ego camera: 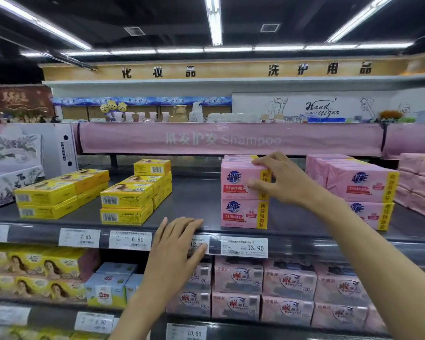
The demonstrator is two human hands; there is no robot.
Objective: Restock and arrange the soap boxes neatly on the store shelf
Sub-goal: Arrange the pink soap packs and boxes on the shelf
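My right hand point(280, 179) grips top pink box point(234, 182), thumb on front, fingers over top. Box stacked on lower pink box point(241, 214), on shelf point(194, 195). My left hand point(177, 244) flat, fingers straight, resting on shelf edge over price tag point(203, 244).

top pink box point(241, 182): front label facing out, sits squarely on the lower one; right hand point(277, 177) pinches its right end.
lower pink box point(243, 214): stands on the shelf point(194, 192), near its front edge.
right pink stack point(361, 185): two high, turned at an angle, apart from the first.
yellow boxes point(127, 197): two stacks at left, barcodes forward.
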